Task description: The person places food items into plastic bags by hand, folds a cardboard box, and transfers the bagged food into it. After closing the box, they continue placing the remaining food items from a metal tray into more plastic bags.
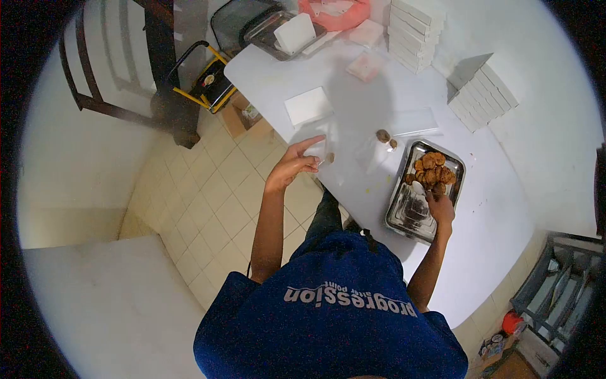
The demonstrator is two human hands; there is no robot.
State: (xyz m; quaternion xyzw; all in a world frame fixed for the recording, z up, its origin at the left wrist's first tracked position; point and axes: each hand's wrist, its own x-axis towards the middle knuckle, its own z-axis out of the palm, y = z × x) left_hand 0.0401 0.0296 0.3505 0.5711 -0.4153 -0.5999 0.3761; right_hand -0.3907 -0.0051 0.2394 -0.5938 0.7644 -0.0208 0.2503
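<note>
My left hand (295,167) is at the table's left edge, its index finger stretched out and the thumb and other fingers pinching what looks like a clear plastic bag (323,150). A small brown piece (330,157) shows in or behind that film. My right hand (441,209) is closed around the handle of a spoon (418,187), over a metal tray (404,221). Brown, lumpy food pieces (434,169) are heaped in the tray's far half, and the spoon's pale bowl touches or nearly touches them. Left of the tray, two brown pieces (382,136) lie on another clear bag (372,153).
The white table (486,221) also bears a white sheet or card (308,106), a stack of clear film (415,121), stacked white boxes (413,35), more boxes (483,95) and a red bag (338,14). A cardboard box (238,117) stands on the floor at left.
</note>
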